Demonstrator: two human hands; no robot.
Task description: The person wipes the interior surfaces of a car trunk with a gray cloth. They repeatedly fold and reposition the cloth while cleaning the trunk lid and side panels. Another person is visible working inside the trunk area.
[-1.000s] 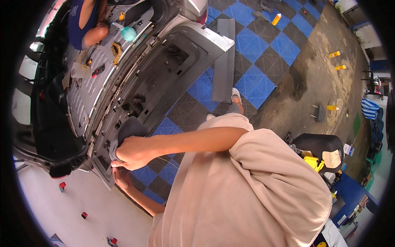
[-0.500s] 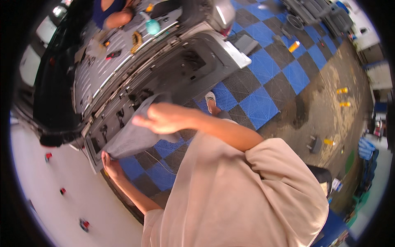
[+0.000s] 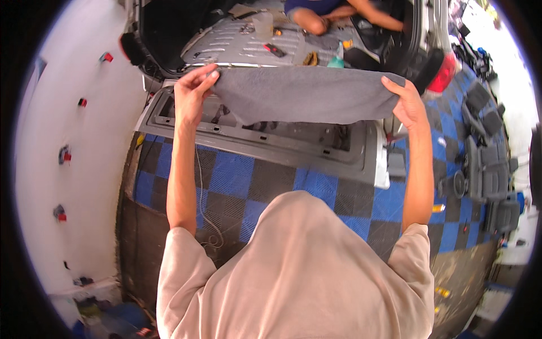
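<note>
A grey cloth (image 3: 305,95) is stretched sideways in the air between my two raised hands. My left hand (image 3: 195,93) pinches its left corner between thumb and fingers. At the other end, my right hand (image 3: 405,101) grips the right corner, thumb on the near side. Behind and below the cloth lies the lowered tailgate (image 3: 254,135) of a vehicle, its inner panel bare with cut-outs. The cloth hides part of the tailgate and of the load-floor edge.
On the ribbed load floor (image 3: 237,45) sit a clear container (image 3: 262,25), a red-and-black tool (image 3: 274,50) and a teal bottle (image 3: 335,61). A person (image 3: 316,17) sits inside. Blue and black tiles (image 3: 231,172) carry a cable (image 3: 204,209). Removed seats (image 3: 488,164) stand right.
My right hand has swung out to the right, and the bunched cloth is now spread wide between both hands. My view has turned to face the vehicle's rear squarely.
</note>
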